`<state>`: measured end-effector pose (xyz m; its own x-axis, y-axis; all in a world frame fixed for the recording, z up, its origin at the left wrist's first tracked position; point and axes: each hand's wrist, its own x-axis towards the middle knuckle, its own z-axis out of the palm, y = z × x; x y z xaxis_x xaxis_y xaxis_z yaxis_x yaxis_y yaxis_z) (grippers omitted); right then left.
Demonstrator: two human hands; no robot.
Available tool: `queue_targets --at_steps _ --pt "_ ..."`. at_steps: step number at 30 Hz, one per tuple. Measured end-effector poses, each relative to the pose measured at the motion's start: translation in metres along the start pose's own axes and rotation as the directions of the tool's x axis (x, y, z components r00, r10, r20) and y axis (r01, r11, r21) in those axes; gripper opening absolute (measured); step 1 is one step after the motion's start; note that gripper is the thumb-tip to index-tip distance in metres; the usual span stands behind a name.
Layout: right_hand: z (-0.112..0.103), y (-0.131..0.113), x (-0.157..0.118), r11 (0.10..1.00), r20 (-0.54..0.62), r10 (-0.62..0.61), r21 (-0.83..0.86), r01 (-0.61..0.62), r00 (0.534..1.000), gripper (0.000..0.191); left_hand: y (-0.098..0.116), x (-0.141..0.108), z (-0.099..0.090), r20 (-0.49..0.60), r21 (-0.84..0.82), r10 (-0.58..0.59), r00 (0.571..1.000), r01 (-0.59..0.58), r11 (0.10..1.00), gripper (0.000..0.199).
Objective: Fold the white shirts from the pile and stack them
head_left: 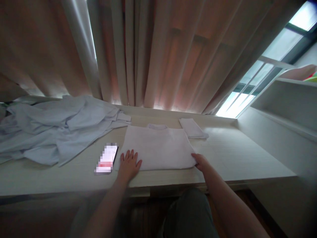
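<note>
A white shirt [158, 148], folded into a wide flat shape with its collar at the far edge, lies on the pale desk in front of me. My left hand [129, 165] rests flat on its near left corner, fingers spread. At the near right corner my right hand [201, 162] pinches the shirt's edge between thumb and fingers. Just left of my left hand lies a phone [107, 159] with its screen lit and blurred out. Beyond the shirt's far right corner sits a small folded white cloth [193, 128].
A loose heap of white clothes [61, 129] covers the desk's left side. Long curtains [158, 56] hang behind the desk [237, 152]. On the right stand a white side panel [277, 142] and shelf, with a window [257, 72] behind. My knees are below the front edge.
</note>
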<state>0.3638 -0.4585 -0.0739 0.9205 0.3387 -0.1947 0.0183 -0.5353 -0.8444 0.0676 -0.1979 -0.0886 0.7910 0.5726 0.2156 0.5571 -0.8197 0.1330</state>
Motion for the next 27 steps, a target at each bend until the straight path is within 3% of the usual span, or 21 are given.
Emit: queue_targets --at_steps 5,9,12,16,18,21,24,27 --pt "0.005 -0.001 -0.006 0.989 0.068 0.1 0.098 -0.107 0.993 0.023 -0.001 -0.001 0.0 -0.001 -0.015 -0.008 1.0 0.008 1.0 0.053" --pt "0.005 -0.011 -0.011 0.985 0.055 0.093 0.14 -0.1 0.994 0.025 -0.002 -0.001 0.001 -0.01 -0.026 -0.012 1.0 0.011 1.0 0.051" --pt "0.009 -0.033 -0.01 0.983 0.017 0.047 0.174 -0.049 0.999 0.032 -0.003 -0.002 0.001 -0.002 -0.044 -0.022 1.0 0.022 0.999 0.048" --pt "0.03 -0.086 -0.009 0.972 -0.003 -0.058 0.228 0.057 0.998 0.039 -0.004 -0.004 0.0 -0.019 -0.079 -0.019 1.0 0.018 0.997 0.046" --pt "0.048 -0.12 -0.014 0.945 0.022 -0.171 0.285 0.158 0.985 0.039 -0.006 -0.004 0.001 -0.038 -0.106 -0.01 0.999 0.006 0.994 0.046" --pt "0.09 -0.168 -0.031 0.888 0.068 -0.376 0.312 0.338 0.924 0.038 -0.011 -0.004 0.003 -0.055 -0.183 0.005 0.999 -0.015 0.983 0.044" --pt "0.145 -0.2 -0.056 0.846 0.128 -0.532 0.117 0.52 0.837 0.037 -0.02 -0.002 0.007 -0.068 -0.347 -0.048 0.997 0.021 0.938 0.041" --pt "0.206 -0.205 -0.091 0.771 0.248 -0.587 -0.121 0.626 0.771 0.038 -0.032 -0.001 0.01 -0.107 -0.6 -0.209 0.972 0.105 0.793 0.041"
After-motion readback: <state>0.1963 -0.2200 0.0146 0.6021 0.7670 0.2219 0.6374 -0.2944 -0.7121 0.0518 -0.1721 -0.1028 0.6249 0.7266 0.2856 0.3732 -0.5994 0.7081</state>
